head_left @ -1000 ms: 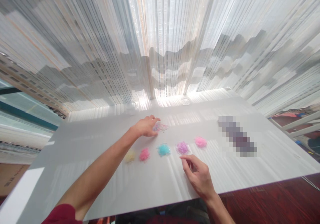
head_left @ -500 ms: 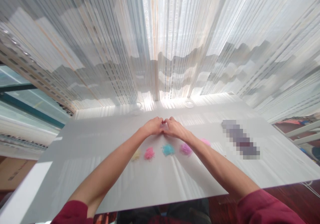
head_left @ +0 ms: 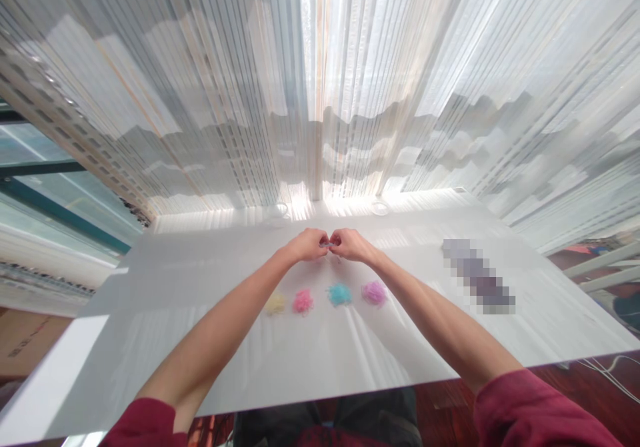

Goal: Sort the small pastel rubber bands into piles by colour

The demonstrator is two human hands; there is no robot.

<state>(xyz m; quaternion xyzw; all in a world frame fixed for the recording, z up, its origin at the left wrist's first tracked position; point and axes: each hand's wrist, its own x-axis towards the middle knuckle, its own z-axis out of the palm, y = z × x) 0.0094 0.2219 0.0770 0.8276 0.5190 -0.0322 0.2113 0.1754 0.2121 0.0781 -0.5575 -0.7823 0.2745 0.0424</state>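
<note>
Above the white table, my left hand [head_left: 315, 243] and my right hand [head_left: 349, 244] meet at the middle, fingertips nearly touching. Both sets of fingers are pinched closed around something small and pale, too small to name. Faint thin strands show just below the fingertips. Closer to me, small tangled piles of thin strands or tiny bands lie in a row: yellow [head_left: 275, 304], pink [head_left: 303, 301], teal [head_left: 340, 294] and purple [head_left: 374, 292]. The yellow pile sits beside my left forearm, the purple one beside my right.
A blurred-out dark object [head_left: 479, 277] lies on the table [head_left: 200, 247] at the right. Two clear round items [head_left: 380, 208] are near the back edge, before a sheer striped curtain [head_left: 320, 100]. A cardboard box [head_left: 23, 344] stands at the left, and cables [head_left: 613, 377] run at the lower right.
My hands have turned, with the fingertips now pinched closer together. A further pink pile seen past my right forearm is no longer visible. The view has shifted slightly.
</note>
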